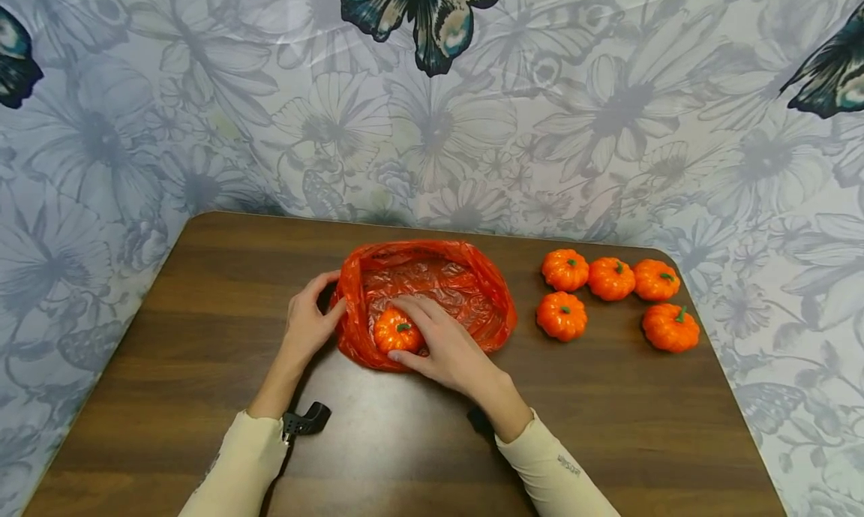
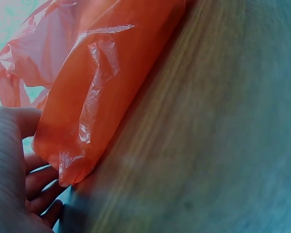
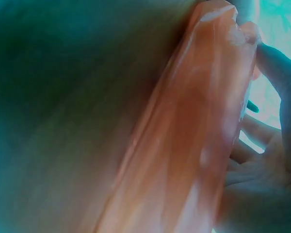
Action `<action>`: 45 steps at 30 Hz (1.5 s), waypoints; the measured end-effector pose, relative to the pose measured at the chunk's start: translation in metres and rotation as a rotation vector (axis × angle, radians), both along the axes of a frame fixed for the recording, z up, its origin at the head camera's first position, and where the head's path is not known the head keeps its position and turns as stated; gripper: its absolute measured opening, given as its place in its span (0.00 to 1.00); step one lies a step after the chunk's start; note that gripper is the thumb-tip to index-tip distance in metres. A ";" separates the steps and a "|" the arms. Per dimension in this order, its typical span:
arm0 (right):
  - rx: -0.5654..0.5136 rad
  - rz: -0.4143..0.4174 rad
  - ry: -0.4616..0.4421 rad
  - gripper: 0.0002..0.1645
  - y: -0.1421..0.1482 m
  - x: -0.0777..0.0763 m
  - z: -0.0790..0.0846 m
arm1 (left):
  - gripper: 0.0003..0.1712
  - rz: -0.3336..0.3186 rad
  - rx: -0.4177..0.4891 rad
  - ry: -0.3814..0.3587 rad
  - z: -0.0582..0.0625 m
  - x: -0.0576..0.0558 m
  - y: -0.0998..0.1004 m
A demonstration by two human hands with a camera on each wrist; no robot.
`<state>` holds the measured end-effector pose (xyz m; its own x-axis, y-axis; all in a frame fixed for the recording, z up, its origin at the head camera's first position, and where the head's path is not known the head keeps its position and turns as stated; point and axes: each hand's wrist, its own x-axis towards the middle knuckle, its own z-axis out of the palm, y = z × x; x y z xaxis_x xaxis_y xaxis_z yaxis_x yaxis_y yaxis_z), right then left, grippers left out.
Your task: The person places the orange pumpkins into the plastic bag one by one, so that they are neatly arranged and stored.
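A red plastic bag (image 1: 496,292) sits on the table with its mouth wide and its rim rolled outward. My left hand (image 1: 312,316) holds the bag's left edge, thumb on the rim and fingers behind; the left wrist view shows the thumb (image 2: 26,119) against the plastic. Inside the bag's left part is a small orange pumpkin (image 1: 394,331) with a green stem. My right hand (image 1: 448,346) reaches over the front rim and grips this pumpkin, fingers over its far side and thumb at its near side. In the right wrist view the bag's wall (image 3: 184,126) hides most of the pumpkin.
Several more small pumpkins stand right of the bag: a back row with one pumpkin (image 1: 610,278) in its middle, a nearer pumpkin (image 1: 562,316), and another pumpkin (image 1: 670,328) by the table's right edge. A flower-and-butterfly cloth (image 1: 432,142) hangs behind the brown wooden table (image 1: 378,442).
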<state>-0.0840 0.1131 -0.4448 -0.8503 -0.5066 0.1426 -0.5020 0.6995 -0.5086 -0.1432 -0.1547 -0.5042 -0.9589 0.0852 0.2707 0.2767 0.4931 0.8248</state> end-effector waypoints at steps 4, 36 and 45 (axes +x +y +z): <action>-0.044 -0.023 0.045 0.44 0.009 0.001 0.009 | 0.24 -0.007 0.002 -0.006 0.000 -0.001 0.001; -0.149 -0.394 0.257 0.38 0.144 0.017 0.016 | 0.24 -0.007 -0.003 -0.029 -0.001 0.001 0.000; -0.122 -0.512 0.314 0.39 0.178 0.021 0.013 | 0.24 -0.001 -0.002 -0.029 0.000 0.001 -0.001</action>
